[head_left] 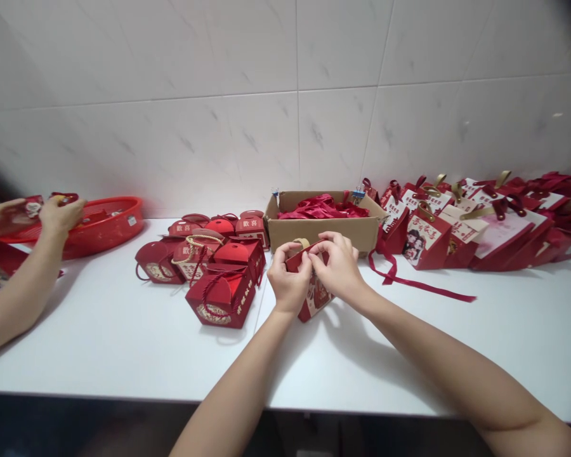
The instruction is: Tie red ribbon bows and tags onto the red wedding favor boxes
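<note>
A small red gift box with printed characters and a pale strap loop at its top stands upright on the white table in front of me. My left hand grips its upper left side, thumb at the top edge. On the right, my right hand pinches the box's top edge, fingertips meeting the left thumb. Whatever lies between the fingertips is hidden. Just behind the hands is a cardboard box full of dark red ribbons.
Several red gift boxes with cord handles stand left of my hands. Many strap-topped gift boxes crowd the right, near a loose ribbon. At far left, another person's hands hold small packets beside a red plastic basin.
</note>
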The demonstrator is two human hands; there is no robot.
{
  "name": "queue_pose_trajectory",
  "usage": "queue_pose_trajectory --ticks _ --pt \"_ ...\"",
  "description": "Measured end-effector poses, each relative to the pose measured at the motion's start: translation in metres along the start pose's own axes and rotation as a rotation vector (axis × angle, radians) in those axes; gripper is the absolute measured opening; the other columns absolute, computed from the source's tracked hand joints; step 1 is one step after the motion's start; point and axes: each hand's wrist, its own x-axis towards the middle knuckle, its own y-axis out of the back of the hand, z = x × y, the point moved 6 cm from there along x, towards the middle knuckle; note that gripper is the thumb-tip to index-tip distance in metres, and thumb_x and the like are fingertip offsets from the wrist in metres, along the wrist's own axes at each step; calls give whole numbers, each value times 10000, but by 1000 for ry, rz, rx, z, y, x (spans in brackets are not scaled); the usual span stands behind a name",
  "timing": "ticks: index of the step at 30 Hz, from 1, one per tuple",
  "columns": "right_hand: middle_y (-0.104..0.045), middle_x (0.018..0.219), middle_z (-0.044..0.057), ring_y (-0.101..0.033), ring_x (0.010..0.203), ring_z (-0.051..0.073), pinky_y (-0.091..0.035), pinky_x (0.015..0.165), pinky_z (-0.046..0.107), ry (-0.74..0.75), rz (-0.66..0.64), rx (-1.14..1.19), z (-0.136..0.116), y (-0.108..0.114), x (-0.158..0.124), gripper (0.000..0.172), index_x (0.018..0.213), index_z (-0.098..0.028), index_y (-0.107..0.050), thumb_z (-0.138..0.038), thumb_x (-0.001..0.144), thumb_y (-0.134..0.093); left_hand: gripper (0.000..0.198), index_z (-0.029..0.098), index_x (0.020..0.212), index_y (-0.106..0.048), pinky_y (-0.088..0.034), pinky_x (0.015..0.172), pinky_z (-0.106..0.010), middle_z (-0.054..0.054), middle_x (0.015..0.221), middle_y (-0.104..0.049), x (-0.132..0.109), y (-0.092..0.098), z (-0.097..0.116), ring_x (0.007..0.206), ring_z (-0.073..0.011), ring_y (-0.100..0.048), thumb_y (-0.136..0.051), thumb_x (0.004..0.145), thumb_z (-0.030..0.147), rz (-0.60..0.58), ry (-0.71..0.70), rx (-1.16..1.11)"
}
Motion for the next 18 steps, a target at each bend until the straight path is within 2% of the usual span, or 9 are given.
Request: queue_pose_trajectory --ticks 7,18 --pt "-576 1113 91 -457 1126 277 -294 916 472 57 12 -50 -2 2 1 134 742 -212 -636 -242 803 -520 202 178 891 -553 -510 705 -244 -17 827 -635 3 1 -6 755 -135 -628 -637 708 183 -19 69 -42" --pt "-544 1243 138 -357 1220 288 -226 919 428 475 150 -516 -23 1 -6 167 879 -158 -613 -87 804 -482 186 175 861 -546 -492 694 -234 -17 807 -618 6 0 -9 744 -130 -609 -644 706 204 -86 130 -55"
